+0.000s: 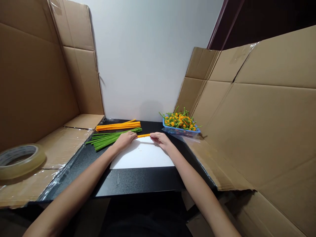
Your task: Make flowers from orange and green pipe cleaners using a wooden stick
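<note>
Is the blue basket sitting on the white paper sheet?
No, the blue basket stands off to the right, beyond the far edge of the white paper sheet, not on it.

From where I stand, nothing can be read on the orange pipe cleaner (pixel 143 135), the blue plastic basket (pixel 181 131) at the worktop's (pixel 138 181) far right, the cardboard sheets (pixel 261 131), or the clear tape roll (pixel 21 161).

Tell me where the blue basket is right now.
In the head view, the blue plastic basket sits at the far right of the black tabletop, just beyond the person's right hand and against the cardboard panel.
</note>
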A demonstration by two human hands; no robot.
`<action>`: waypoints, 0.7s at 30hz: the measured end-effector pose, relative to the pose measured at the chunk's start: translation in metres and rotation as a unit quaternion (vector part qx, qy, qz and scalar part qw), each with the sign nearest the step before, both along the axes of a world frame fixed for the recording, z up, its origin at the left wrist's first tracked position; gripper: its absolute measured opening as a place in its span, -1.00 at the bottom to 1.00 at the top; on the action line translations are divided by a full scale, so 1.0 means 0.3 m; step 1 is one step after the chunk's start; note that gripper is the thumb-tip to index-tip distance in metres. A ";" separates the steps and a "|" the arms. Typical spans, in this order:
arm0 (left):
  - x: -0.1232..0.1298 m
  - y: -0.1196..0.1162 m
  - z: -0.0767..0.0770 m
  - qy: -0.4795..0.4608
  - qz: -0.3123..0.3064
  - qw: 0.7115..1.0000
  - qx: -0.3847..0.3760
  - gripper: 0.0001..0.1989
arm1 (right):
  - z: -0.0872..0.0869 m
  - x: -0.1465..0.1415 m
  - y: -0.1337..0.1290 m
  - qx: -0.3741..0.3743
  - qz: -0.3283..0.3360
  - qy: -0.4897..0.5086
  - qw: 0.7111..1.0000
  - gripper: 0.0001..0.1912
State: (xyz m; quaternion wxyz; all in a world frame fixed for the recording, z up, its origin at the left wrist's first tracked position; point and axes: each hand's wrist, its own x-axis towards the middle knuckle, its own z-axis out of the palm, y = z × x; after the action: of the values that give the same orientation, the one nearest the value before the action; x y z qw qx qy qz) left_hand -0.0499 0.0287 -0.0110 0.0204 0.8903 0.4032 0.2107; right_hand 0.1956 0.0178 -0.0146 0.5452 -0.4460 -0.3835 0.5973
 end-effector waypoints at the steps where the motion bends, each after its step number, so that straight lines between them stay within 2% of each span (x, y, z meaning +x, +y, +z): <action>1: -0.012 0.011 -0.006 0.009 -0.010 1.000 0.008 -0.74 | 0.005 0.012 -0.004 0.009 0.021 -0.035 0.999 -0.72; 3: -0.029 0.031 -0.018 0.025 -0.028 0.999 0.028 -0.74 | 0.010 0.032 -0.009 0.039 0.063 -0.138 0.988 -0.74; 5: -0.036 0.044 -0.025 0.040 -0.039 0.997 0.055 -0.74 | 0.008 0.044 -0.007 0.071 0.082 -0.249 0.962 -0.76; 9: -0.026 0.048 -0.026 0.088 -0.060 0.988 0.112 -0.80 | -0.005 0.049 0.003 0.096 0.028 -0.381 0.919 -0.82; 12: -0.012 0.039 -0.026 0.115 -0.067 0.983 0.127 -0.84 | -0.006 0.048 0.000 0.155 -0.003 -0.474 0.867 -0.88; 16: -0.002 0.026 -0.029 0.124 -0.064 0.982 0.125 -0.84 | 0.005 0.040 -0.022 0.247 -0.026 -0.567 0.786 -0.96; 21: 0.001 0.017 -0.025 0.125 -0.060 0.983 0.122 -0.83 | 0.013 0.024 -0.043 0.305 -0.036 -0.617 0.725 -0.87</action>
State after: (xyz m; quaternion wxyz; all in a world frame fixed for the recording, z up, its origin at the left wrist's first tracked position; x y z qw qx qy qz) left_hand -0.0496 0.0337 -0.0184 -0.1264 0.9279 0.3196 0.1443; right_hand 0.2027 0.0049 -0.0106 0.3163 -0.5388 -0.7805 0.0211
